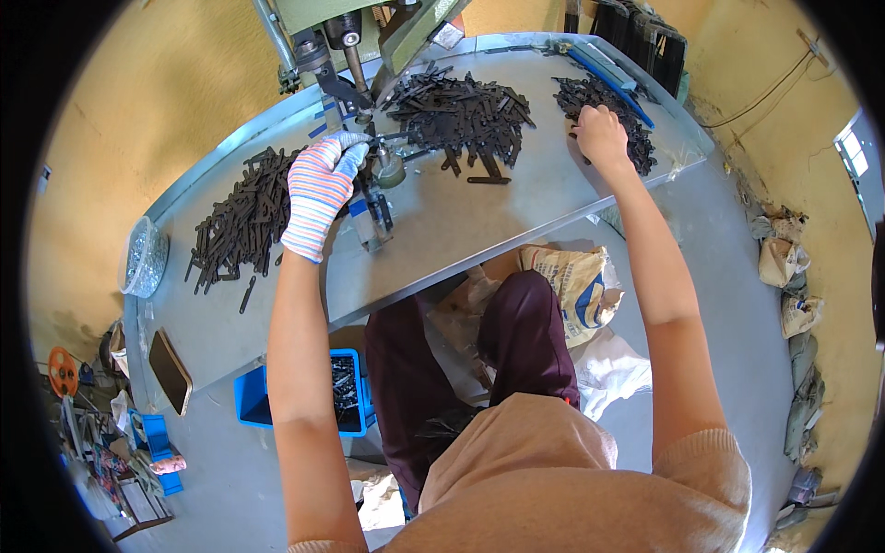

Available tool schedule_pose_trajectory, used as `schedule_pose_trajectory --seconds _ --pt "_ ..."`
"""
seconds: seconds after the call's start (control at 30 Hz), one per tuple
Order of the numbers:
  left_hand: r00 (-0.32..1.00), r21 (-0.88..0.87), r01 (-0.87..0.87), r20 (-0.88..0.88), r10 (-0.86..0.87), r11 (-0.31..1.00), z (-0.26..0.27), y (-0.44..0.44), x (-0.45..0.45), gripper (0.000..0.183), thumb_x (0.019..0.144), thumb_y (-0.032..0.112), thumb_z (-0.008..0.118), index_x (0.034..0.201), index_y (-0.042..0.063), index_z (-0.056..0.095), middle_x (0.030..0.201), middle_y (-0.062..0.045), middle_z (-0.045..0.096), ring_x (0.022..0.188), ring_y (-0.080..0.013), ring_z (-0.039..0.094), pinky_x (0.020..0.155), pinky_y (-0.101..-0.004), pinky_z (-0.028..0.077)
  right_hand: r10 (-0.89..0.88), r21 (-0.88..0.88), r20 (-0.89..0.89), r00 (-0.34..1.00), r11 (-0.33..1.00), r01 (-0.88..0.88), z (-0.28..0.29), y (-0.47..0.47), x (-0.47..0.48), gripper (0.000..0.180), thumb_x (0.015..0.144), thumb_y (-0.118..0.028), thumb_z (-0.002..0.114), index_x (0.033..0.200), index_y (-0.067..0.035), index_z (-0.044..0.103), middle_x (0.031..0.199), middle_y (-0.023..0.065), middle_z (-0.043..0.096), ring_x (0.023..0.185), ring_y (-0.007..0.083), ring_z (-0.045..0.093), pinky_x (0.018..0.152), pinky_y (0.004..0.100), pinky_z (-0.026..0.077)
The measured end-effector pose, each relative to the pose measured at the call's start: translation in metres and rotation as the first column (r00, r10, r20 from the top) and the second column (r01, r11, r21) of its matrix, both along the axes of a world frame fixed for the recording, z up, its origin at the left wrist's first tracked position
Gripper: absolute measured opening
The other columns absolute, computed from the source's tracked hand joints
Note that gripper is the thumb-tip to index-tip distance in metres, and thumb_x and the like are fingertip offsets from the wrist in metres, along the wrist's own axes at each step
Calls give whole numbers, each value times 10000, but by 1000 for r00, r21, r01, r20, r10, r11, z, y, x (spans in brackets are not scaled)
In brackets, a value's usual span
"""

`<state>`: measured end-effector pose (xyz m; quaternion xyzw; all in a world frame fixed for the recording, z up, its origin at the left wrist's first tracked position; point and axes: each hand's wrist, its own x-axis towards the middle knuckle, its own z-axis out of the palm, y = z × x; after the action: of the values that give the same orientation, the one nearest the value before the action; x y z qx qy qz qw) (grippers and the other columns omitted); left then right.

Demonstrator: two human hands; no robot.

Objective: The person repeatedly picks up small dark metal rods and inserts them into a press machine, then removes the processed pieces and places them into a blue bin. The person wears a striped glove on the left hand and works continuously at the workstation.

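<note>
My left hand [321, 190], in a striped knit glove, is at the base of a green press [346, 34]. Its thumb and fingertips pinch one end of a black slotted strip [397, 135]. The strip lies across the top of a round metal anvil [389, 171], below the press's punch [355, 68]. My bare right hand [601, 137] reaches into a heap of small black parts [639, 142] at the table's right. Its fingers are curled downward, and whether they hold a part is hidden.
Black strips lie in a middle heap [463, 114] and a left heap [245, 214] on the metal table [442, 231]. A clear tub of small metal pieces [144, 257] and a phone [170, 372] are at the left edge. Under the table stands a blue bin [359, 394].
</note>
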<state>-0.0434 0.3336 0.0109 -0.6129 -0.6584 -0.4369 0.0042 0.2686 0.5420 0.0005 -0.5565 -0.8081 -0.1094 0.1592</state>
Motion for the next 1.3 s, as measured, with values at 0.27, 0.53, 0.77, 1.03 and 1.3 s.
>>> schedule_pose_trajectory --seconds 0.27,0.53,0.77,1.03,1.3 --pt "999 37 -31 9 31 999 -4 2 -6 161 770 152 623 880 38 650 797 -120 644 704 -236 610 669 -292 470 147 139 -325 934 985 -107 -9 14 -3 136 766 -154 597 754 -31 539 749 159 616 744 334 598 677 420 463" --pt "928 12 -5 373 0 1000 -7 4 -5 124 787 120 630 848 13 637 683 -51 619 582 -106 542 554 -243 439 72 -1 -650 756 995 -96 19 -2 -21 93 713 -126 575 728 -35 589 693 135 619 681 272 615 658 351 483" --pt "573 70 142 808 -140 987 -9 7 -20 114 812 124 619 791 13 606 588 -12 560 449 -72 466 392 -189 335 418 -150 -860 294 343 -927 27 -56 -118 132 764 -125 555 796 3 558 739 85 620 668 143 594 613 284 476" --pt "478 46 -17 878 -32 999 -6 3 -25 147 809 185 614 785 43 586 579 -5 538 441 -84 457 371 -204 326 461 -86 -824 328 470 -879 9 -76 -186 194 886 -170 459 864 7 536 698 35 531 613 109 499 571 260 414" --pt "284 109 160 947 -152 981 -10 4 -34 158 784 192 607 795 35 595 570 -9 522 447 -110 441 385 -230 315 444 14 -888 118 281 -960 -10 -74 -188 191 924 -166 414 860 -56 556 692 -39 451 560 44 369 511 190 329"
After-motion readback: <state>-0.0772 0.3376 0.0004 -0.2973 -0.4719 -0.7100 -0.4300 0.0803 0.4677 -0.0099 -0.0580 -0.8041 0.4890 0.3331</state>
